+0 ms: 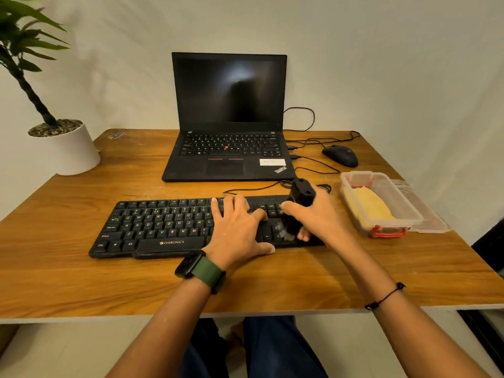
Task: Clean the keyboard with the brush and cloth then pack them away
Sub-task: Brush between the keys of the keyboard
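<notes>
Two hands at work on one wooden worktop [68, 268]; items listed from left to right.

Plant: potted plant [65, 148] in a white pot, far left corner of the worktop; well apart from the keyboard.

Keyboard: black keyboard [152, 227] lying flat near the front edge; its cable runs back toward the laptop.

Laptop: black laptop [229, 115] open behind the keyboard; screen dark; cables plugged in at its right side.

Left hand: left hand [237, 227] laid palm-down on the right half of the keyboard; fingers spread and straight, pressing on the keys; a watch [201, 270] with a green strap on the wrist.

Brush: black brush [298, 205] held upright over the right end of the keyboard; bristle end down on the keys and blurred.

Right hand: right hand [313, 214] curled around the brush body, thumb on the near-left side; a thin black cord on the wrist.

Mouse: black mouse [339, 155] right of the laptop; wired.

Container: clear plastic container [403, 203] with red clips, just right of the keyboard; lid off and lying beside it on the right.

Cloth: yellow cloth [368, 204] folded inside the container.
</notes>
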